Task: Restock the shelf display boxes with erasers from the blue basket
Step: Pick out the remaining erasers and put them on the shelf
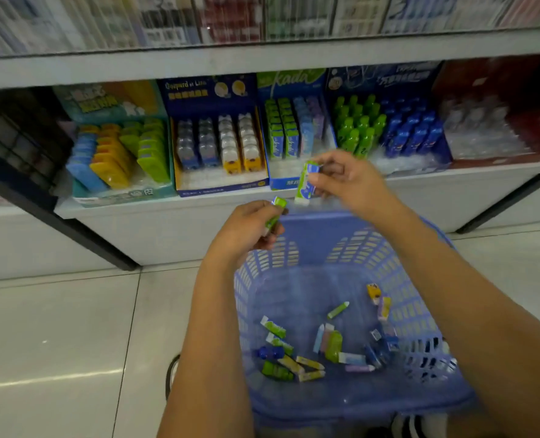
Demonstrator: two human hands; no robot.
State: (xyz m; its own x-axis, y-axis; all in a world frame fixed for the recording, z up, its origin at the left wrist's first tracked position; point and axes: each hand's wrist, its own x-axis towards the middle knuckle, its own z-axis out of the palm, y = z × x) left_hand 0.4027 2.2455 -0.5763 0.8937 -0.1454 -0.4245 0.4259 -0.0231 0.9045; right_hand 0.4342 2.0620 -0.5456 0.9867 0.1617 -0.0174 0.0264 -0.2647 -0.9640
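Observation:
A blue plastic basket (pixel 313 235) stands on the floor below me with several loose erasers (pixel 332 346) on its bottom. My left hand (pixel 246 229) grips a green-sleeved eraser (pixel 275 213) above the basket's far rim. My right hand (pixel 351 178) pinches a second green and white eraser (pixel 306 183), held upright in front of the shelf edge. Just behind it sits the green and blue "kada" display box (pixel 294 131), with rows of green erasers on its left side and pale ones on its right.
The low shelf (pixel 167 203) carries several more display boxes: a teal one (pixel 117 153), a dark blue one (pixel 218 143), and a box of green and blue bottle-shaped erasers (pixel 388 128). Another shelf (pixel 262 55) overhangs above. Pale floor tiles (pixel 73 343) lie to the left.

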